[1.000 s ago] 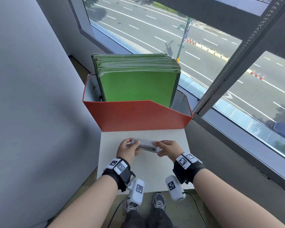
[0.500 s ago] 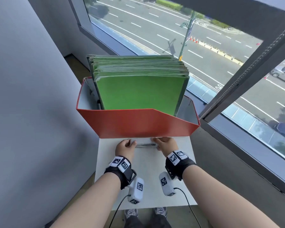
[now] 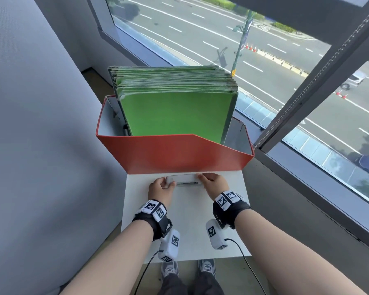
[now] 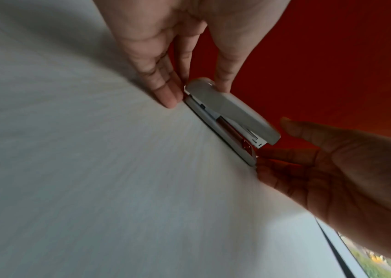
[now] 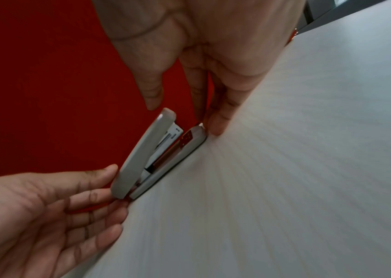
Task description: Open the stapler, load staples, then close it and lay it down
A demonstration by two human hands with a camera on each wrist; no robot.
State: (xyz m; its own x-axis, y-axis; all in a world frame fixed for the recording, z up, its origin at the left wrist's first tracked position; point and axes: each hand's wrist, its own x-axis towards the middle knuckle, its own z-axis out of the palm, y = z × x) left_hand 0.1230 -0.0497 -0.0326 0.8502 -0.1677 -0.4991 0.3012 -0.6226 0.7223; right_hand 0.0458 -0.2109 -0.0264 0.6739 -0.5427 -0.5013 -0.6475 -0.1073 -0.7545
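Observation:
A pale grey stapler lies closed on the white table, close against the red box. My left hand pinches its hinge end between thumb and fingers. My right hand is at the front end. There its straight fingertips touch the tip of the base, while the thumb hovers just off the cover. In the right wrist view the stapler shows its metal magazine under the cover. No loose staples are in view.
A red file box full of green folders stands at the table's far edge, right behind the stapler. A grey wall is on the left. A window and its sill run along the right.
Both hands carried the stapler away from me, from above the table's middle to the foot of the red box, and set it on the table. The right thumb has come off the cover.

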